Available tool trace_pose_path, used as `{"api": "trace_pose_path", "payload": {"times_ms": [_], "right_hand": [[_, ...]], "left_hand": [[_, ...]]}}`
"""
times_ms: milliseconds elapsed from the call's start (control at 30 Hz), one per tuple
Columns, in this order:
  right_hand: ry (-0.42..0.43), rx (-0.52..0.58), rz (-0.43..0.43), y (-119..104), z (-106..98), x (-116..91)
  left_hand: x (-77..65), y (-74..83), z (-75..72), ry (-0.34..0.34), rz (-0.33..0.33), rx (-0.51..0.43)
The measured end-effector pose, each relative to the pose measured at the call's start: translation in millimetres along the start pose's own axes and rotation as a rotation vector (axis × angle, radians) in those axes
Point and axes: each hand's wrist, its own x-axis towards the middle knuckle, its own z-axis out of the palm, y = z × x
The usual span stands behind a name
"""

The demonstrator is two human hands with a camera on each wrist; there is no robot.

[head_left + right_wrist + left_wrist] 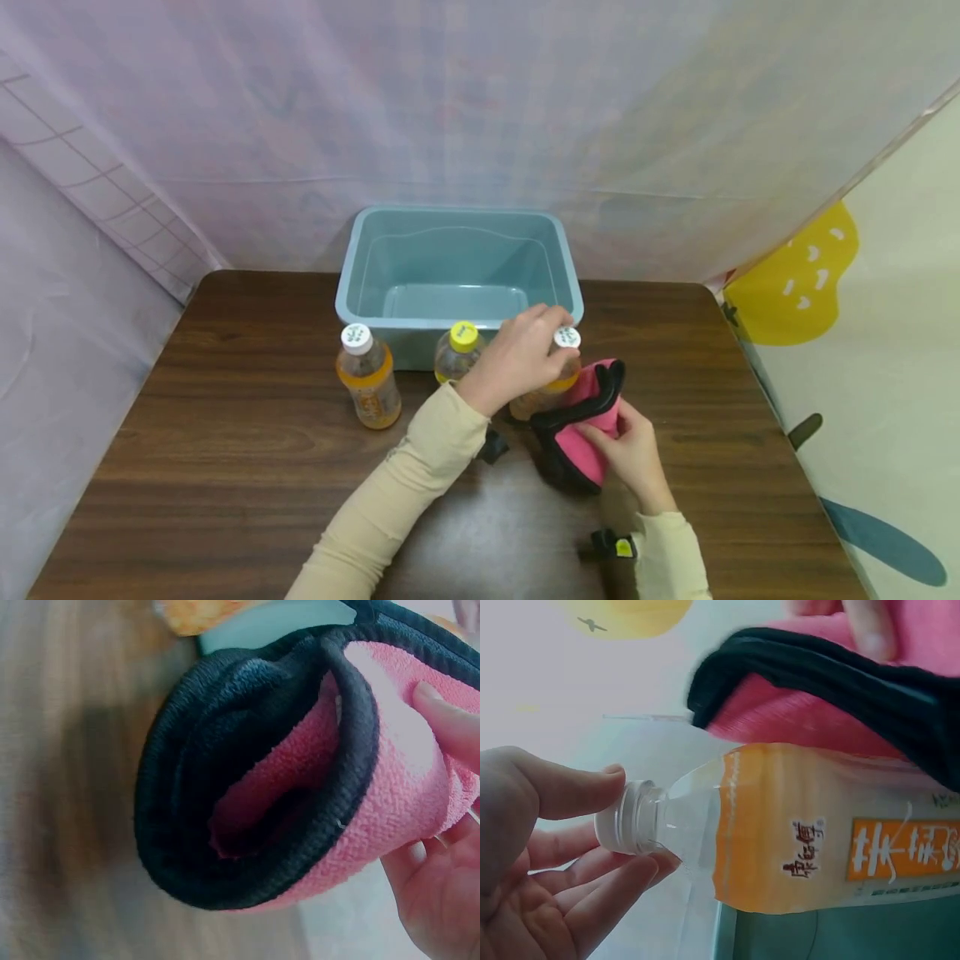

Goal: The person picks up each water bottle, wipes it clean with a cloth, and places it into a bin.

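From where I stand, the left hand [521,354] reaches across to the rightmost bottle [802,832] at the front of the blue-green tub [408,346], while the right hand [633,454] holds a pink cloth [583,454] edged in black just beside it. From above, the left hand's back hides much of its hold; the left wrist view shows the thumb and fingertips clamped round the white cap [626,817]. That view also brings out the label, an orange band and panel with lettering, which is hard to make out from the head. The bottle's base is hidden behind the cloth, and I can't tell whether the two touch.

The right hand pinches the cloth, thumb on one face and fingers beneath. Only the right wrist view looks into its fold, where the black edging curves around a hollow with pink inside.

The head view alone gives the row: a yellow-capped bottle [456,360] next to the left wrist, and another white-capped bottle [371,383] farther left on the wooden table [240,467].
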Motion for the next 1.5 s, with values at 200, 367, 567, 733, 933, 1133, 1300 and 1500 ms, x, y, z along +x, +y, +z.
{"api": "trace_pose_path", "payload": {"times_ms": [200, 367, 567, 733, 933, 1133, 1300, 1500], "right_hand": [[-0.038, -0.026, -0.033, -20.4, -18.4, 3.8], [-0.051, -0.028, -0.096, -54.4, -27.7, 7.9], [-0.09, -0.046, -0.126, -69.9, -29.4, 18.6], [-0.14, -0.089, -0.135, -60.5, -24.5, 28.2], [-0.099, -0.152, -0.153, -60.0, -15.4, 31.3], [-0.041, -0.229, -0.17, -59.2, -8.8, 30.9], [-0.059, -0.236, -0.181, -48.3, -4.1, 29.6], [-0.043, -0.237, -0.179, -26.3, 6.7, 23.8]], "left_hand": [[1.5, -0.2, -2.4, -0.055, -0.016, -0.062], [1.6, -0.7, -4.7, -0.109, -0.022, -0.101], [1.0, -3.0, -6.1, -0.128, -0.026, -0.116], [1.0, -6.1, -6.1, -0.113, -0.006, -0.121], [1.2, -7.7, -6.2, -0.096, 0.009, -0.123], [1.9, -5.3, -7.0, -0.074, 0.001, -0.089], [2.5, -4.0, -6.5, -0.069, -0.026, -0.096], [4.1, -5.4, -5.2, -0.066, -0.044, -0.12]]}}
